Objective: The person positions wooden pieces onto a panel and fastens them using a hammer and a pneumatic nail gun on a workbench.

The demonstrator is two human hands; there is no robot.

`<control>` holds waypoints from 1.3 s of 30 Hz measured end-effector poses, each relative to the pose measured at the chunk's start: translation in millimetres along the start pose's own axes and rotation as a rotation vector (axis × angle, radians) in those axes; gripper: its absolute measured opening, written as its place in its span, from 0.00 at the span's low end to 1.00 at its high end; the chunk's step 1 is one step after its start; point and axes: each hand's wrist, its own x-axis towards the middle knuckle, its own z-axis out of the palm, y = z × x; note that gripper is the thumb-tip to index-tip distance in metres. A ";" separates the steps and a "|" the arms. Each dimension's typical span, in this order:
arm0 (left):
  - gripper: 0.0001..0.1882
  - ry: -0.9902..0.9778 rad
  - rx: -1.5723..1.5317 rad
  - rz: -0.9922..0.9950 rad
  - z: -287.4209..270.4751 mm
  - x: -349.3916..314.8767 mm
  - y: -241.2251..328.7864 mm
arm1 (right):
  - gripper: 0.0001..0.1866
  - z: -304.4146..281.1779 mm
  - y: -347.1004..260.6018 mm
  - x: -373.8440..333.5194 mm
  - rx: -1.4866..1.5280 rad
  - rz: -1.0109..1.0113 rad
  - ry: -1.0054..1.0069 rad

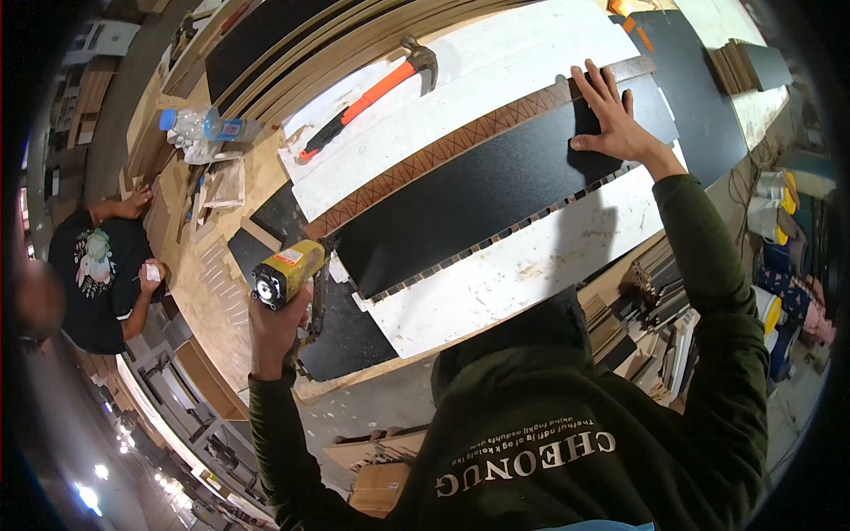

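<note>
My left hand (276,334) is wrapped round the handle of a yellow and black nail gun (289,273). The gun's nose is by the left end of a brown strip (452,140) marked with zigzag lines. That strip runs along the far long edge of a black panel (469,199); a dark, notched edging lines the near side. My right hand (611,119) lies spread at the panel's right end, fingertips over the strip. Under the panel are white boards (496,283). Beyond the strip rests a claw hammer (372,97) with an orange and black handle.
A clear bottle with a blue cap (204,126) stands at the far left of the wooden table (199,301). Long boards (292,66) are stacked along the back. A co-worker in a black shirt (93,274) is at the left. White buckets (770,212) stand at the right.
</note>
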 end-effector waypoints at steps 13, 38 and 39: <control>0.13 -0.050 0.065 0.048 8.7 5.6 17.3 | 0.59 -1.8 -0.9 3.3 -0.037 0.032 0.011; 0.13 -0.128 0.169 0.112 20.7 20.9 36.4 | 0.59 -0.8 -6.6 2.6 -0.034 0.040 0.002; 0.13 -0.133 0.196 0.108 21.0 21.6 37.6 | 0.59 -0.9 -7.5 2.7 -0.034 0.042 0.002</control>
